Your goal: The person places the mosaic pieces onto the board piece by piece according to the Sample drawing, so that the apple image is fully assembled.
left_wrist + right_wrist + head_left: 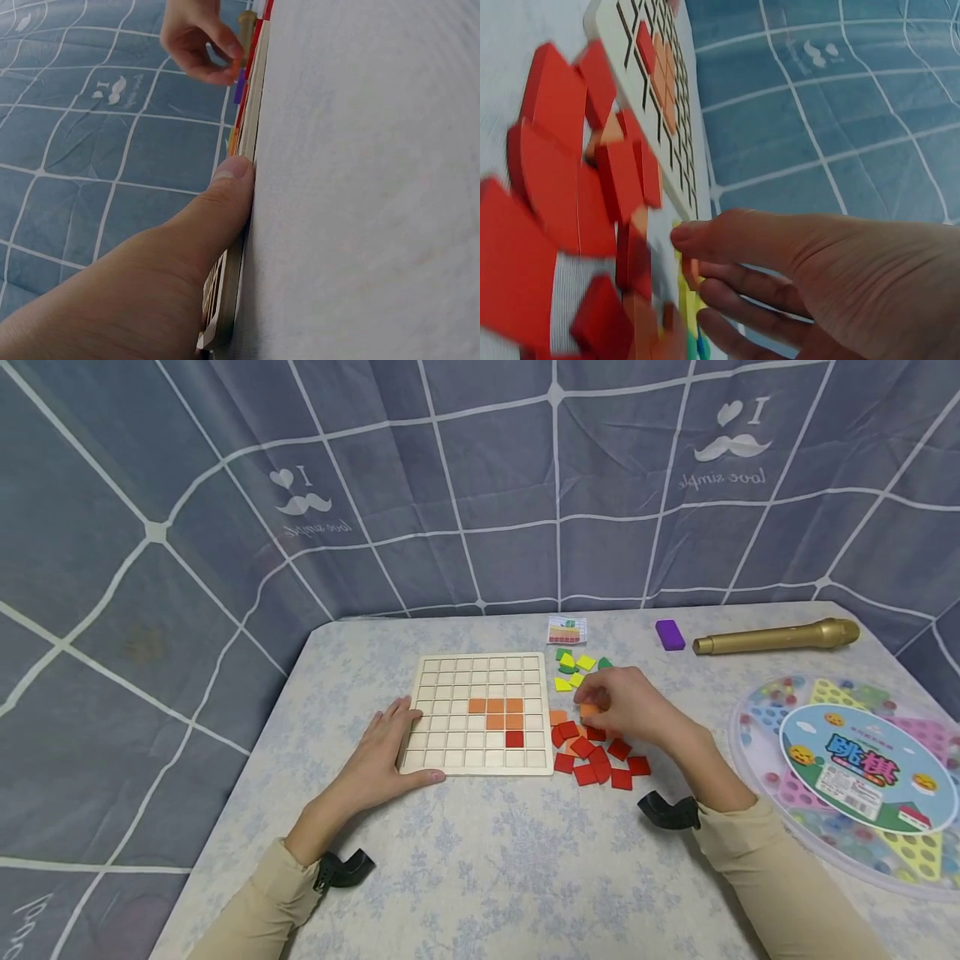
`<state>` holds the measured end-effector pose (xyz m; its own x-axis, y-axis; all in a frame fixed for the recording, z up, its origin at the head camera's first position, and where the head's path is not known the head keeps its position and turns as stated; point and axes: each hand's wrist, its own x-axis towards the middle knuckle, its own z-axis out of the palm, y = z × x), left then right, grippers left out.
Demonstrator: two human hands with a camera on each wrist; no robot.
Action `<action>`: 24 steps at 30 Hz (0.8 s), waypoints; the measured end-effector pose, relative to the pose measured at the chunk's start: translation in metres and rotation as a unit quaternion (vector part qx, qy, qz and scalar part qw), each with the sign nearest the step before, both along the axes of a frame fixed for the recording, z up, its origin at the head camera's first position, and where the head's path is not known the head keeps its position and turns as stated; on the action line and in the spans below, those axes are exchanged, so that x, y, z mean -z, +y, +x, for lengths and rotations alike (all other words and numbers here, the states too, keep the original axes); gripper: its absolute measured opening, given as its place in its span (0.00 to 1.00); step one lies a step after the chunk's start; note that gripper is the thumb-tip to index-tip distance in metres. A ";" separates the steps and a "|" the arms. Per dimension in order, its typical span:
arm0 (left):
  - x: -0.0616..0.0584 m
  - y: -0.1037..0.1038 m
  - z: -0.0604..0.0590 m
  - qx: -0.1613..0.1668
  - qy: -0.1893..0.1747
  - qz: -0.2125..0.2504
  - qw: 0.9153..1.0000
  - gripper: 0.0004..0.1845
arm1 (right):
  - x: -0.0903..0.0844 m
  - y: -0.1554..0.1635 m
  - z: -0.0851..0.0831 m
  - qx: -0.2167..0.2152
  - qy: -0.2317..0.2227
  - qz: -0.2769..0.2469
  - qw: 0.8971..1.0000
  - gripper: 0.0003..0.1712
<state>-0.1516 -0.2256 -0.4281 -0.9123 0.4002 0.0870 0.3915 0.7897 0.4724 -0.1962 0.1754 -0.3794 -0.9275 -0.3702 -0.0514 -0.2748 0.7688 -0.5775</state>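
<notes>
A pale wooden grid board [456,737] lies on the table, with several orange square tiles [496,705] and one red square tile [514,739] in its cells. My left hand [375,758] rests against the board's left side, its thumb along the near-left corner, as the left wrist view also shows. To the right of the board, my right hand [637,703] pinches a small orange tile [690,272] between thumb and fingers, above the loose tiles. Beneath it spreads a pile of red tiles [598,764], some curved, mixed with orange ones partly hidden by the hand.
Yellow and green tiles [576,679] lie beyond the red pile. Farther back are a small printed picture card [567,630], a purple block [670,635] and a gold microphone-shaped object [776,637]. A round Chinese checkers set [862,768] sits at the right. Grid-patterned curtains surround the table.
</notes>
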 end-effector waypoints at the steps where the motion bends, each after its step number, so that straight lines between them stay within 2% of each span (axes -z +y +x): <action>1: 0.000 0.000 0.000 0.000 -0.001 0.000 1.000 0.56 | -0.001 -0.003 0.000 -0.001 0.006 -0.005 1.000 0.12; 5: -0.001 0.001 0.001 -0.001 -0.001 0.000 1.000 0.56 | -0.002 -0.023 -0.001 -0.012 0.030 -0.018 0.999 0.12; 9: 0.000 0.000 0.001 -0.001 -0.001 0.002 1.000 0.56 | -0.002 -0.049 -0.002 -0.040 0.050 -0.037 0.997 0.13; 17: -0.001 0.001 0.001 0.000 -0.003 0.001 1.000 0.57 | 0.003 -0.102 -0.009 -0.087 0.071 -0.060 0.992 0.11; 24: -0.001 0.000 0.002 0.000 -0.008 0.001 1.000 0.56 | 0.014 -0.130 -0.012 -0.107 0.077 -0.094 0.987 0.09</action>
